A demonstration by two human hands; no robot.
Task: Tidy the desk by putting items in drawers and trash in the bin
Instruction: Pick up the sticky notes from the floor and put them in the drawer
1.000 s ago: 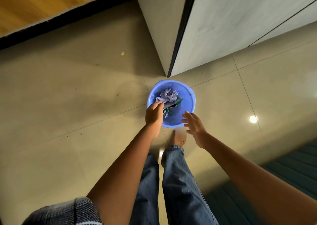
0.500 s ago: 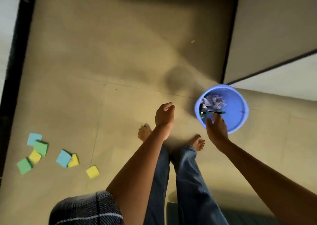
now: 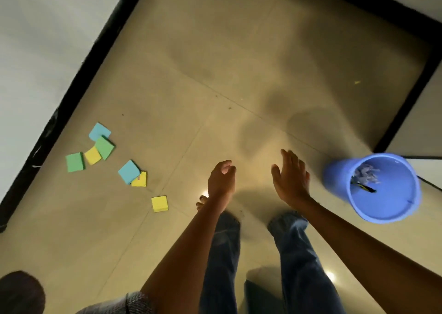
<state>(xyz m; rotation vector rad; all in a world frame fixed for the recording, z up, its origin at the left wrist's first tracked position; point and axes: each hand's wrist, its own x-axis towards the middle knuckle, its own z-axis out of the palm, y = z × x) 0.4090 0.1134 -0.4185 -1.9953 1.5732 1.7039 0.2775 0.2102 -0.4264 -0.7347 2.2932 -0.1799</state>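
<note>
A single head-worn wide-angle camera looks steeply down from standing height at the tiled floor (image 3: pixel 239 74), tilted so the black skirting (image 3: pixel 79 84) runs diagonally. The person's own forearms and jeans rise from the bottom edge. The blue bin (image 3: pixel 334 179) sits near the right edge, bent by lens distortion; sticky notes (image 3: pixel 102 146) lie well to its left.

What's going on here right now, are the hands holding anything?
A person stands barefoot on the tiled floor with both hands out in front and nothing in either. The left hand hangs loosely curled; the right hand is open. A blue bin to their right holds crumpled paper and a dark wrapper. Coloured sticky-note pads lie scattered on the floor to their left, not yet picked up.
</note>
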